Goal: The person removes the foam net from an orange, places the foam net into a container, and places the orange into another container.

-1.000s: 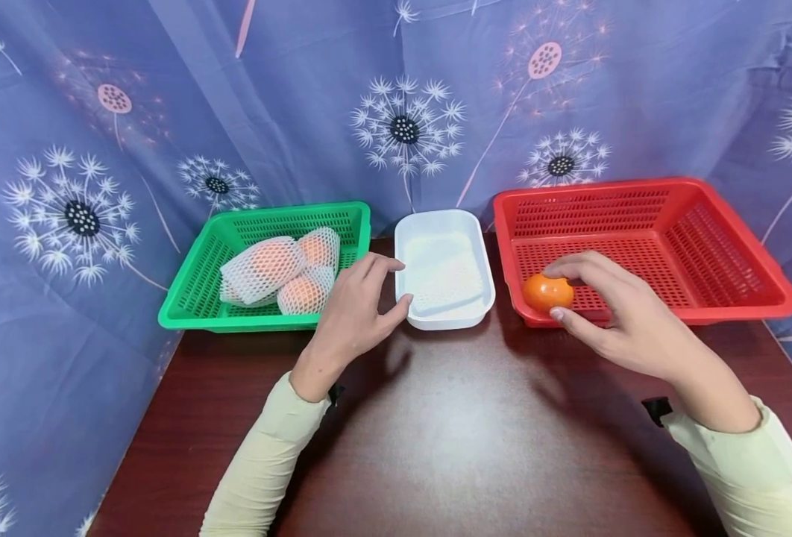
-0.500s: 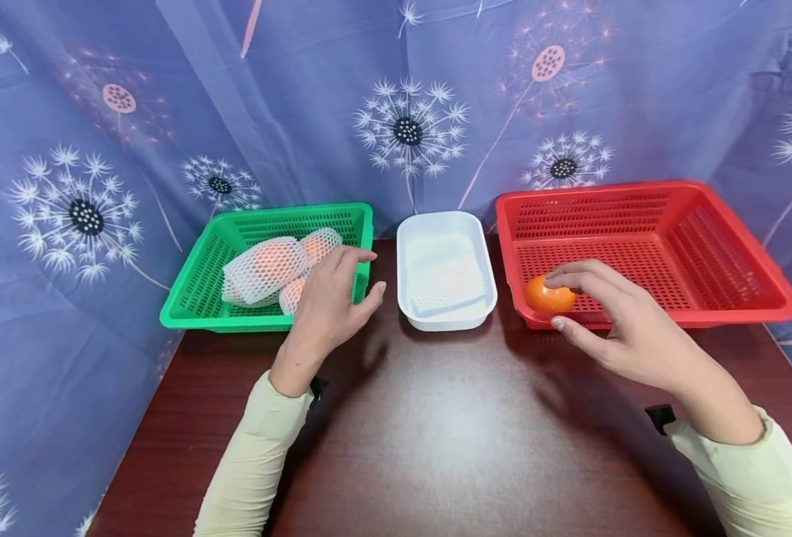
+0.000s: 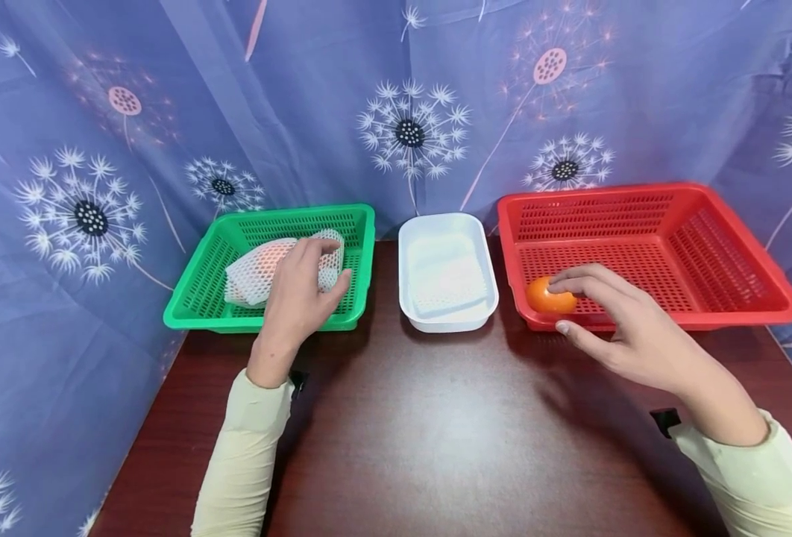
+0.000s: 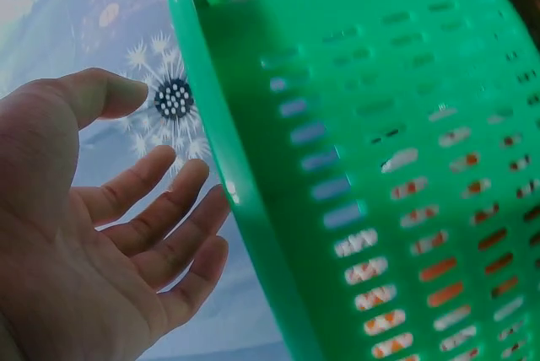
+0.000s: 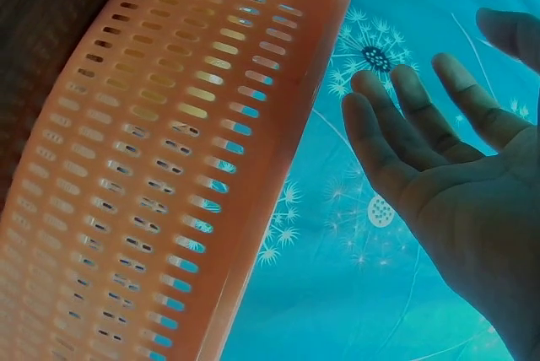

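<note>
In the head view my left hand hovers over the green basket, thumb and fingers apart. Beneath it lie several orange fruits in white foam-net sleeves, partly hidden by the hand. On the other side, my right hand reaches over the near rim of the red basket. Its fingertips overlap a glossy round orange fruit in the near left corner, with the thumb apart from it. Both wrist views show loosely spread fingers, the left hand beside the green rim, the right hand beside the red one.
Between the baskets stands a shallow white plastic tray. All three containers sit along the back of a dark reddish wooden table. A blue dandelion-print curtain hangs right behind them.
My left hand has moved left from the white tray's edge to above the wrapped fruits in the green basket. The right hand's fingers have loosened from the orange fruit, with the thumb moving off it.
</note>
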### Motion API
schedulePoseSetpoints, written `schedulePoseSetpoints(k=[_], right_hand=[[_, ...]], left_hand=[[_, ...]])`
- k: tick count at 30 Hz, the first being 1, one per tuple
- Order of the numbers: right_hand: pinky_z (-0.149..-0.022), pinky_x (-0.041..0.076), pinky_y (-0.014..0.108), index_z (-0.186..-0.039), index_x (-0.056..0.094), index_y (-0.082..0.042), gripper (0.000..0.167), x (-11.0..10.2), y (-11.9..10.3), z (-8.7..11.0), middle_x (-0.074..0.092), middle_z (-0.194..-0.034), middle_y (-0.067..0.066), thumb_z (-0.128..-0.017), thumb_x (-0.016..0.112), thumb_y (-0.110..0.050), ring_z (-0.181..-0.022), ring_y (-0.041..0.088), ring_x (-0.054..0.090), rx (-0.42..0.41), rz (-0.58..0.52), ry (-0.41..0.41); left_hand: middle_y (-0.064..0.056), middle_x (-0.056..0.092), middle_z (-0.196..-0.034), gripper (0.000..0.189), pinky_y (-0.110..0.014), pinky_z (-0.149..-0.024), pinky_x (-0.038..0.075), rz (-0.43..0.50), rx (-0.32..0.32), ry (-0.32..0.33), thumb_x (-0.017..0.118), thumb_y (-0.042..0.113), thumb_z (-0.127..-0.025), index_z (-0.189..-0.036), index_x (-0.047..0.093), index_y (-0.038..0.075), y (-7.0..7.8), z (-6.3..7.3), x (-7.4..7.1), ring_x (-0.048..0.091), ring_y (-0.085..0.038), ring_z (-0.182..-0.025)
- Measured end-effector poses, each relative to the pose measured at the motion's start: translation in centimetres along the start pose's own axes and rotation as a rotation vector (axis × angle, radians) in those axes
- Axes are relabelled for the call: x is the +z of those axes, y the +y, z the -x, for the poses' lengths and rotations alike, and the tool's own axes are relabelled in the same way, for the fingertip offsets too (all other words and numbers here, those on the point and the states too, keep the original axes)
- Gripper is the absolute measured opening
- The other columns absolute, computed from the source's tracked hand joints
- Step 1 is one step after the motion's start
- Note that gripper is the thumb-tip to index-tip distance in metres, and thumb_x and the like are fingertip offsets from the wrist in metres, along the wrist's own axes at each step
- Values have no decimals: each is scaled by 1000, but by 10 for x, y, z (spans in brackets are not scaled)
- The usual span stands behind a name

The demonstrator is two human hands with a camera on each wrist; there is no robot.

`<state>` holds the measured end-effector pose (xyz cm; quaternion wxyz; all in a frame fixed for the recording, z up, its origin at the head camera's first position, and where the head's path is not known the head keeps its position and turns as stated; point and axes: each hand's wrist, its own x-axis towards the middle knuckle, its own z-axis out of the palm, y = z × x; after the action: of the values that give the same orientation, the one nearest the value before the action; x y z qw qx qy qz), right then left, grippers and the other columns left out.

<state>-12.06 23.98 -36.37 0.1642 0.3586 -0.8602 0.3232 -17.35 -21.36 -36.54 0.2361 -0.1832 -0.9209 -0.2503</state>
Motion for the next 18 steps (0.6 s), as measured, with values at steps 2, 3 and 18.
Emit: schedulePoseSetpoints(k=[2, 3, 18], right_hand=[[-111, 33, 11, -129, 68, -18, 60, -1, 0, 1, 64, -133, -3, -76, 90, -1, -124, 10, 57, 3, 5, -4], [-111, 33, 11, -129, 68, -18, 60, -1, 0, 2, 64, -133, -3, -76, 90, -1, -124, 10, 56, 3, 7, -6], [-111, 33, 12, -130, 68, -15, 62, -5, 1, 3, 64, -132, -1, -74, 89, 1, -123, 10, 57, -10, 12, 6]], left_hand=[[-16, 67, -123, 40, -51, -96, 51, -4, -7, 8, 74, 23, -98, -131, 66, 2, -4, 0, -2, 64, -36, -113], [-17, 67, -122, 40, -51, -95, 51, -10, -11, 12, 74, 23, -97, -131, 66, 2, -5, 0, -3, 64, -36, -112], [-24, 62, -132, 53, -59, -109, 39, -78, -98, 38, 83, 15, -88, -134, 63, -4, -38, 1, -18, 54, -43, -125]])
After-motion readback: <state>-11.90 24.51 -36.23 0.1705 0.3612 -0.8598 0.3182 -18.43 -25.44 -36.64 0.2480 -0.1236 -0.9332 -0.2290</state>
